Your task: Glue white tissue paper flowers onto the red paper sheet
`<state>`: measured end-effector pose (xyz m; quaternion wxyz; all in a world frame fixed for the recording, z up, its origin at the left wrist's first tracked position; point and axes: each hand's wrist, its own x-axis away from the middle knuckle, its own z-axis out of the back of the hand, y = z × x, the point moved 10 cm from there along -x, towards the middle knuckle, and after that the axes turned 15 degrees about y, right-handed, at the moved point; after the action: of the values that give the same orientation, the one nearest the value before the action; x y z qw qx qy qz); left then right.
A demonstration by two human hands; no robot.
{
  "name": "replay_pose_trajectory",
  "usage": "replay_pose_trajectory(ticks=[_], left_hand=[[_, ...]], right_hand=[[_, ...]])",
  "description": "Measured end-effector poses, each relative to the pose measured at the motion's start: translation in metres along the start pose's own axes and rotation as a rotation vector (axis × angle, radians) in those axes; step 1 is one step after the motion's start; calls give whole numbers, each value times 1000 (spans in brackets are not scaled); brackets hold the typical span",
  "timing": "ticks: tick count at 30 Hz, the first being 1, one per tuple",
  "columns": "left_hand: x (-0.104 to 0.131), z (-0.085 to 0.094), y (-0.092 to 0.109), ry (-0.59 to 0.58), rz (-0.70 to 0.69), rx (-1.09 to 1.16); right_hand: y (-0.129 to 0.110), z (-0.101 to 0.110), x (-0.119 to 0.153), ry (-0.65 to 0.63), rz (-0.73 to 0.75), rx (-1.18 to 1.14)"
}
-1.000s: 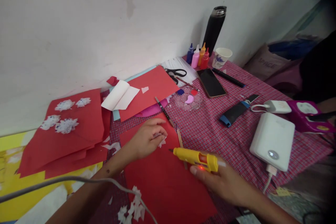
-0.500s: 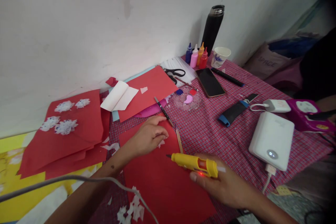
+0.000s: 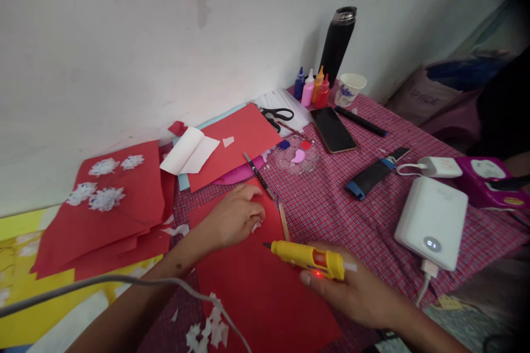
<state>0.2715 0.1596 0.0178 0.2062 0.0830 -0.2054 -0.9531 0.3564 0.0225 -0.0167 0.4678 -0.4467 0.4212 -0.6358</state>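
Observation:
My left hand (image 3: 238, 215) rests over the upper part of a red sheet (image 3: 265, 287), its fingers curled down onto a small pale paper piece (image 3: 256, 225). A yellow glue gun (image 3: 306, 258) with a glowing red light is gripped in my right hand (image 3: 351, 287); its dark nozzle points left, just above the red sheet and a little below my left hand. White cut-paper pieces (image 3: 209, 328) lie at the sheet's lower left. Beside its upper right edge are a dark pencil (image 3: 256, 172) and a flat wooden stick (image 3: 284, 222).
Red sheets with white paper flowers (image 3: 105, 198) lie left. Behind are scissors (image 3: 278, 114), a paint palette (image 3: 296, 162), paint bottles (image 3: 308, 91), a black flask (image 3: 338, 44), a cup (image 3: 350, 90) and a phone (image 3: 333, 129). A power bank (image 3: 433, 220) sits right; a grey cable (image 3: 144, 281) crosses in front.
The fingers of my left hand have curled in around the small pale paper piece. My right hand and the glue gun have hardly moved.

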Motion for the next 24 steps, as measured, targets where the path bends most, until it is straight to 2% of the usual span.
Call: replay_pose_trajectory(ticks=[12,24], left_hand=[[0,-2,-2,-16,24,7],[6,-3,-5,-6,-16,-25]], right_hand=[[-1,-5,1,-45,14,-2],[0,-5,1,-49,13,11]])
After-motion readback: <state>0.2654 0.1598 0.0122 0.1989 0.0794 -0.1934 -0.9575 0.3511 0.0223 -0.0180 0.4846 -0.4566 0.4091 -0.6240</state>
